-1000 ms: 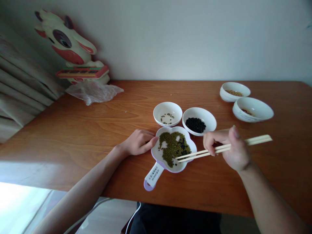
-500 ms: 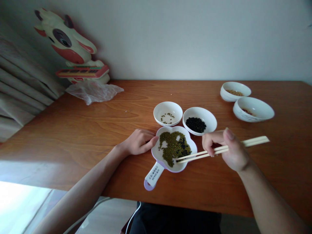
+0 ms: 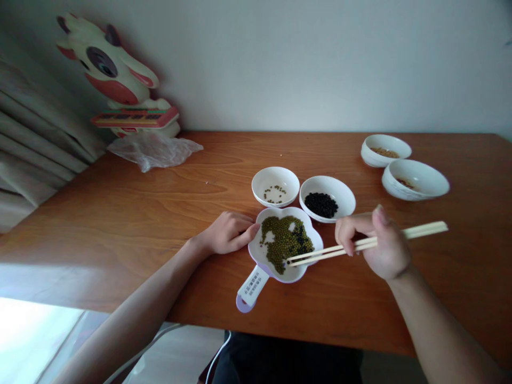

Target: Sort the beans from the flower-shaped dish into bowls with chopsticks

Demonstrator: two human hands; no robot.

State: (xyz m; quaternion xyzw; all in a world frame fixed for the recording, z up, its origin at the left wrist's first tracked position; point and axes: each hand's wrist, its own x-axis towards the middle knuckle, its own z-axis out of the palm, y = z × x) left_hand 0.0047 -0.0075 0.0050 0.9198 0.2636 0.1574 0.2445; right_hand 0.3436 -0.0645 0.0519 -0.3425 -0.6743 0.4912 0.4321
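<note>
My left hand (image 3: 228,233) lies on the table and grips the left rim of a white flower-shaped dish (image 3: 296,273) with a purple edge and a labelled handle. Green mung beans (image 3: 280,238) cover much of the dish, with black beans (image 3: 304,246) mixed in at the right. My right hand (image 3: 378,242) is closed around pale wooden chopsticks (image 3: 426,230). Their tips are inside the dish near its front, by a small dark bean. Behind the dish, one white bowl (image 3: 276,173) has several green beans, and another bowl (image 3: 346,192) holds a heap of black beans.
Two more white bowls, one with yellowish grains (image 3: 386,144) and one with reddish bits (image 3: 430,181), stand at the back right. A cow-shaped toy keyboard (image 3: 136,116) and a crumpled plastic bag (image 3: 156,152) are at the back left. The table's front edge (image 3: 296,338) is near my lap.
My right hand has shifted slightly right, and the chopstick tips have moved a little left and up within the dish. My left hand and the dish stay where they were.
</note>
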